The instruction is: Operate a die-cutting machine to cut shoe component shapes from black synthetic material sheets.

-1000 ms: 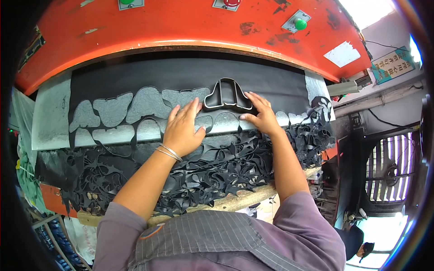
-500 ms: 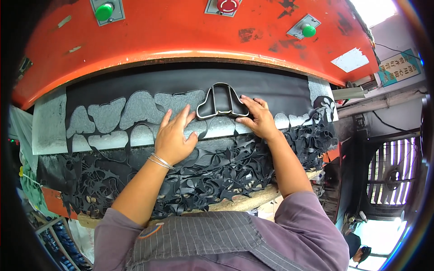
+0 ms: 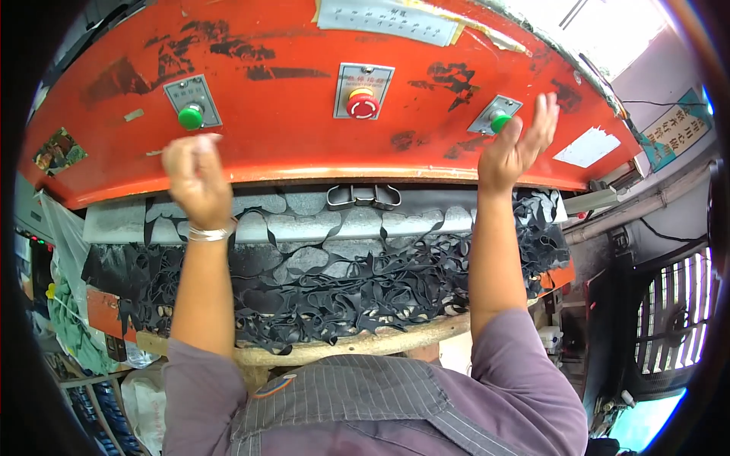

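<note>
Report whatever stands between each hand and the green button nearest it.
Nothing visible stands between the left hand and the left green button, only red panel behind the gap. Nothing visible separates the right hand from the right green button either; they meet in the picture, but whether they touch cannot be told.

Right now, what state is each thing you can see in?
Left hand, raised, blurred
Right hand, raised, open, empty
Left green button, uncovered
Right green button, partly hidden by the right hand, contact unclear
Red button, uncovered
Metal die, partly hidden by the red panel
Black scraps, tangled, heaped
</note>
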The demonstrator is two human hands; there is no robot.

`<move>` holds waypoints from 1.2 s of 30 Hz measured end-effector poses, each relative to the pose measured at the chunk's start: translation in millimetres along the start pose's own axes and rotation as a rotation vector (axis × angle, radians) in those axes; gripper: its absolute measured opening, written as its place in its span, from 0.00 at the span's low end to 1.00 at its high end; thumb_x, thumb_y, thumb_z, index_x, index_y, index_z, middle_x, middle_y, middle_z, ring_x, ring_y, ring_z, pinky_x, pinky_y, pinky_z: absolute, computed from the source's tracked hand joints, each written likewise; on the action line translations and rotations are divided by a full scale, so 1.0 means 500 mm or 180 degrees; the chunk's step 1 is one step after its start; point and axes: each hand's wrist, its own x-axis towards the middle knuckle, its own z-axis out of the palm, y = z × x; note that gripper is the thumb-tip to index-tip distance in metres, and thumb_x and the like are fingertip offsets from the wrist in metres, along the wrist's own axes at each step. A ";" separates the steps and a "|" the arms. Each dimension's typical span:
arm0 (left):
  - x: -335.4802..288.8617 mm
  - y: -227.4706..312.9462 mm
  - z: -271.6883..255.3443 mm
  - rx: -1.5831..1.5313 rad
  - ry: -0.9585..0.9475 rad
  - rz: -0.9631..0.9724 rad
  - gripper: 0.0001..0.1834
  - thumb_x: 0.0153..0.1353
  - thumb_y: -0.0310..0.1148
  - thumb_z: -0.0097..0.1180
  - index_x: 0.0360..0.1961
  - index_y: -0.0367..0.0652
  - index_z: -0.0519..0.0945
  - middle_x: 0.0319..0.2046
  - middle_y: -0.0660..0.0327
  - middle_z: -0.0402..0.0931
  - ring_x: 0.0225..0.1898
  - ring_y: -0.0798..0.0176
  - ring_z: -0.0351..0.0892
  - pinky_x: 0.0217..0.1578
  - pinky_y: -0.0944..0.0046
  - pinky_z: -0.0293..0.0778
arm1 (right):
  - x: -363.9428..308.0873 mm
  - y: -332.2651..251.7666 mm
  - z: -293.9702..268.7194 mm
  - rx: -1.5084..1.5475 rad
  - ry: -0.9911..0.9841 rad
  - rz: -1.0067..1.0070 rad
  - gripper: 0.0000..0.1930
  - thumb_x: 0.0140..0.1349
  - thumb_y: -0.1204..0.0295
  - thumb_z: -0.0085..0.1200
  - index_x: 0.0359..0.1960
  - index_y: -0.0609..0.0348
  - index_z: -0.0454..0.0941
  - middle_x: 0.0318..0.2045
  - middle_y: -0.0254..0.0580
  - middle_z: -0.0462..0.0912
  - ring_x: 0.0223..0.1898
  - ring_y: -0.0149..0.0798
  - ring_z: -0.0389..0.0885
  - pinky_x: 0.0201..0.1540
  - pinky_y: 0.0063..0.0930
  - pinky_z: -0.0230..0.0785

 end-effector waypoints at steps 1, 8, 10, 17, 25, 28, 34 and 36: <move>0.033 0.001 -0.018 0.0210 0.0136 0.0313 0.10 0.65 0.27 0.50 0.25 0.38 0.74 0.24 0.59 0.72 0.28 0.58 0.68 0.33 0.59 0.65 | 0.023 0.011 0.016 -0.0484 0.0205 -0.0051 0.28 0.66 0.55 0.52 0.62 0.57 0.67 0.65 0.55 0.63 0.68 0.56 0.56 0.68 0.49 0.44; 0.027 0.063 -0.117 0.0147 -0.1424 -0.0509 0.16 0.63 0.29 0.52 0.19 0.37 0.66 0.18 0.55 0.62 0.22 0.53 0.63 0.26 0.57 0.62 | 0.002 -0.066 -0.002 0.0068 0.0328 -0.0151 0.21 0.63 0.68 0.55 0.57 0.60 0.70 0.59 0.53 0.69 0.62 0.55 0.62 0.63 0.48 0.52; -0.074 0.103 -0.139 -0.0099 -0.2075 -0.0910 0.16 0.59 0.30 0.57 0.17 0.39 0.68 0.17 0.54 0.65 0.20 0.53 0.65 0.24 0.57 0.63 | -0.077 -0.122 -0.060 0.1098 -0.1306 -0.0063 0.11 0.58 0.79 0.54 0.43 0.59 0.78 0.40 0.43 0.80 0.44 0.44 0.76 0.49 0.38 0.66; -0.296 0.264 -0.256 -0.0262 -0.3385 -0.0733 0.07 0.55 0.34 0.60 0.26 0.43 0.83 0.26 0.60 0.79 0.30 0.54 0.77 0.32 0.58 0.74 | -0.284 -0.394 -0.220 0.2131 -0.4718 -0.0342 0.30 0.45 0.55 0.67 0.47 0.62 0.77 0.37 0.43 0.79 0.41 0.47 0.78 0.46 0.36 0.72; -0.329 0.258 -0.257 -0.0039 -0.3068 -0.0704 0.05 0.50 0.32 0.59 0.25 0.42 0.82 0.24 0.59 0.75 0.30 0.53 0.74 0.34 0.56 0.71 | -0.308 -0.456 -0.223 0.1064 -0.4690 -0.0142 0.20 0.42 0.63 0.67 0.36 0.60 0.78 0.35 0.42 0.79 0.40 0.46 0.80 0.39 0.38 0.75; -0.326 0.255 -0.253 -0.0145 -0.3146 -0.0761 0.07 0.48 0.35 0.59 0.21 0.44 0.81 0.23 0.59 0.74 0.30 0.54 0.74 0.33 0.56 0.70 | -0.242 -0.416 -0.183 0.1535 -0.5678 -0.0636 0.18 0.47 0.59 0.64 0.36 0.57 0.79 0.32 0.46 0.82 0.36 0.49 0.82 0.36 0.42 0.75; -0.315 0.264 -0.268 -0.0406 -0.3692 -0.0891 0.06 0.48 0.36 0.61 0.21 0.47 0.84 0.22 0.61 0.75 0.29 0.56 0.75 0.33 0.58 0.70 | -0.182 -0.244 0.055 0.0157 -0.3949 -0.1289 0.08 0.55 0.71 0.49 0.36 0.53 0.78 0.36 0.38 0.81 0.42 0.42 0.81 0.41 0.36 0.74; -0.293 0.282 -0.261 -0.0432 -0.3691 -0.0747 0.12 0.50 0.39 0.62 0.34 0.46 0.84 0.31 0.62 0.79 0.35 0.57 0.75 0.40 0.57 0.70 | -0.207 -0.194 0.115 0.0393 -0.3797 -0.1713 0.10 0.56 0.72 0.48 0.37 0.52 0.80 0.36 0.36 0.81 0.42 0.41 0.80 0.41 0.35 0.73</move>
